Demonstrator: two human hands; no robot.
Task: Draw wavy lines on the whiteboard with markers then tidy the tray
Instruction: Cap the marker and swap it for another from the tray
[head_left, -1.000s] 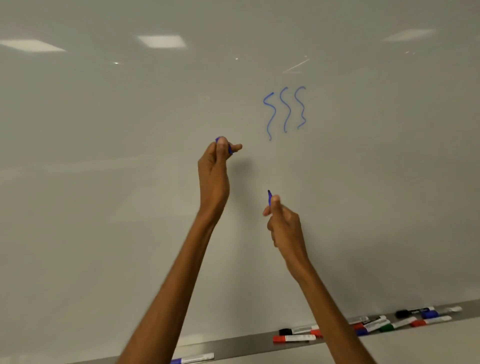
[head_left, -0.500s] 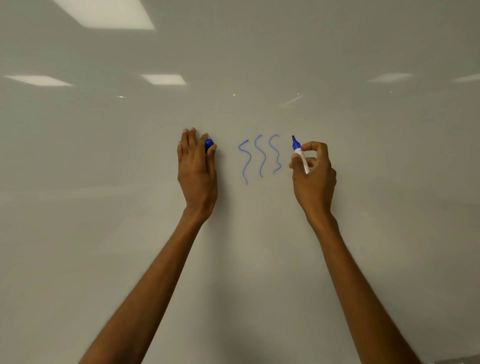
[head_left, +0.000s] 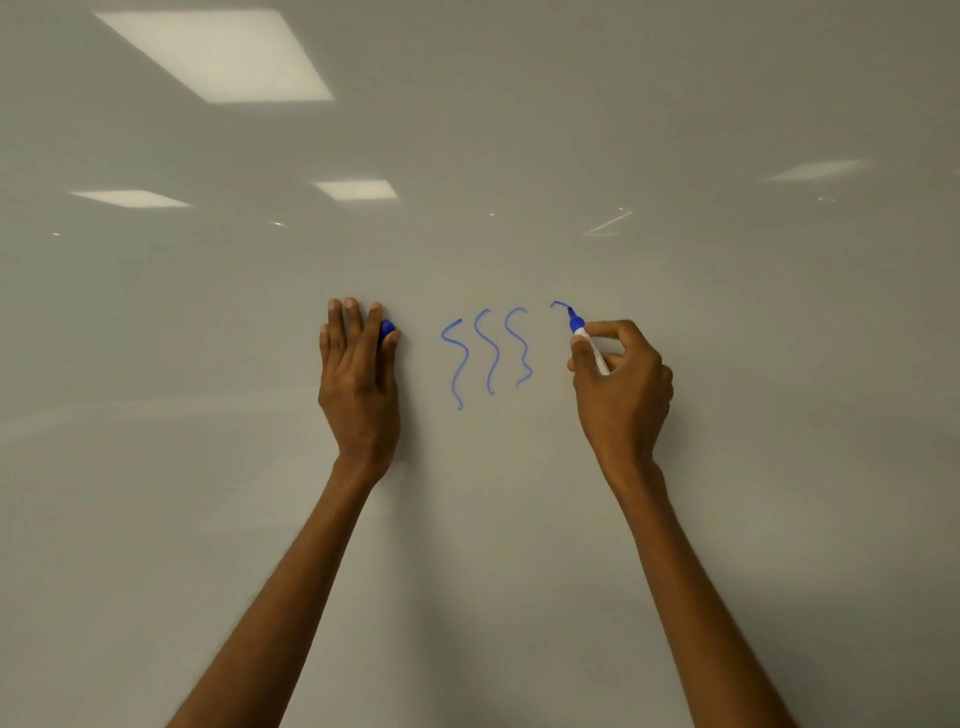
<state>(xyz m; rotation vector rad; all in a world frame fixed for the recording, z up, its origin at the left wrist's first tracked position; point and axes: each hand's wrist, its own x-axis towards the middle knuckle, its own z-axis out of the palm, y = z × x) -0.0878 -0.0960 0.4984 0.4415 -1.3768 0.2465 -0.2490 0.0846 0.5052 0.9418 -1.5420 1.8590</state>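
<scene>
Most of cap (head_left: 387, 329) hides behind left hand (head_left: 358, 379); right hand (head_left: 623, 387) grips marker (head_left: 586, 338)

A: Worn where?
B: On the head, wide-angle, facing forward, straight at the whiteboard (head_left: 208, 467)
A: How near?
B: Close, within reach of the left hand (head_left: 358, 384) and right hand (head_left: 623, 395), with both arms (head_left: 291, 597) in from the bottom edge and board across the whole frame
A: Other views?
B: Just this one

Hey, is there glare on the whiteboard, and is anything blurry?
Head view: ceiling-light reflections glare on the upper whiteboard, clear of the wavy lines; marker, right hand and the cap pinched by the left hand are sharp; forearms, low in the head view, look slightly soft-edged.
</scene>
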